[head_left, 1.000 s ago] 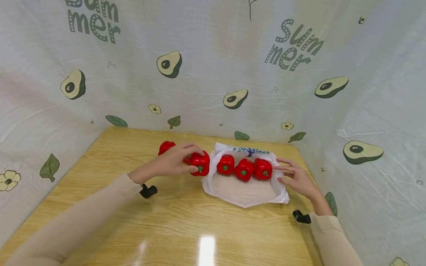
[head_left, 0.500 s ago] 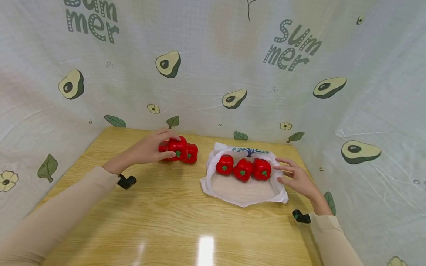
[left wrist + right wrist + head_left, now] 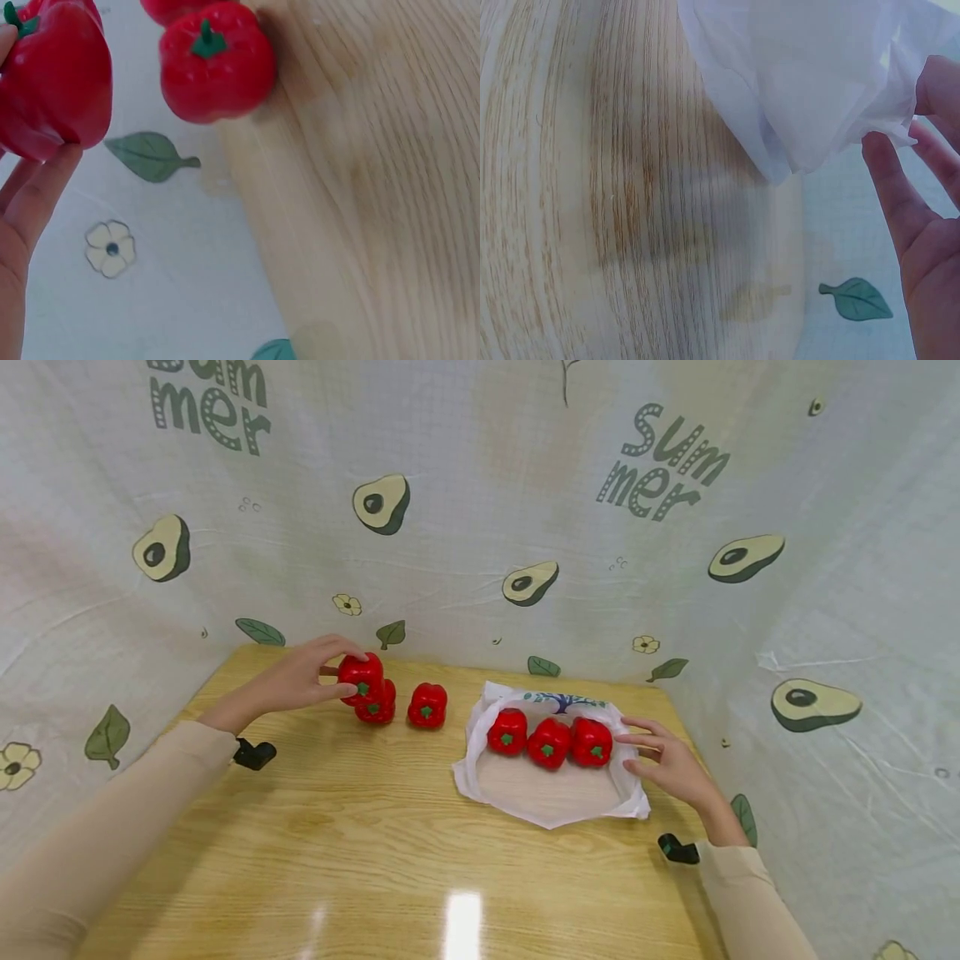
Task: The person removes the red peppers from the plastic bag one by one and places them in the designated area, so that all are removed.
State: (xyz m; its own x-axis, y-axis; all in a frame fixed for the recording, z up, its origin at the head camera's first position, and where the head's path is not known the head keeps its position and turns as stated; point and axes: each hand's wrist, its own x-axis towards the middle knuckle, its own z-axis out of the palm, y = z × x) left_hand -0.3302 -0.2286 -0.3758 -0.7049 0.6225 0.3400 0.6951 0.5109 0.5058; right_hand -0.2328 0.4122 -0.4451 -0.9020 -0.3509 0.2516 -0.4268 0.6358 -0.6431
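In the head view, one red bell pepper (image 3: 384, 703) is partly hidden by the held pepper (image 3: 362, 673), which is cut off in the left wrist view, as is the white bag (image 3: 817, 82) in the right.

Head cam's looking forward-down over yellowish wooden table (image 3: 360, 843); wrist cams are sitting close, left sharing glossy red bell peppers (image 3: 217, 79) with head, right the crinkled thin white bag (image 3: 817, 67).

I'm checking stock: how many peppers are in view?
6: one pepper in the left hand, two peppers on the table, three peppers in the bag. The held one could hide another.
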